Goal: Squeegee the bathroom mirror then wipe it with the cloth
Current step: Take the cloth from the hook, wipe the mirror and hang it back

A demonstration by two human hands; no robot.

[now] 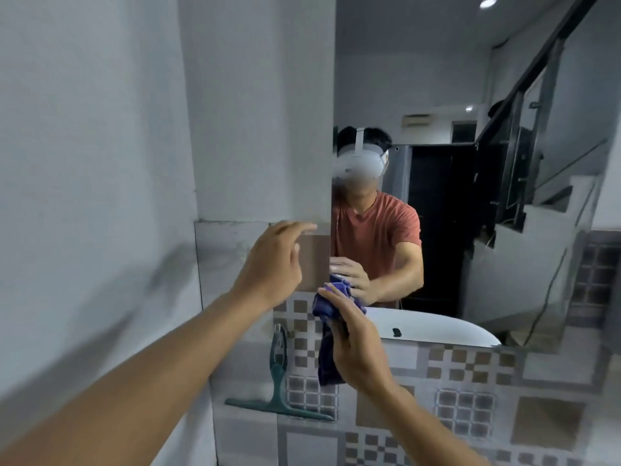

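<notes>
The bathroom mirror point(437, 79) fills the upper right of the head view, above a tiled wall. My right hand point(356, 344) grips a blue-purple cloth point(327, 361) and holds its top against the mirror's lower left corner; the rest of the cloth hangs down over the tiles. My left hand point(274, 264) hovers with fingers spread in front of the wall just left of the mirror's edge, holding nothing. A green squeegee point(280, 375) hangs from a hook on the tiled wall, blade down, below my left hand and left of the cloth.
A white painted wall point(84, 163) stands close on the left and juts out beside the mirror. Patterned brown and grey tiles point(470, 398) cover the wall under the mirror. The mirror reflects a person, a white basin rim and a staircase.
</notes>
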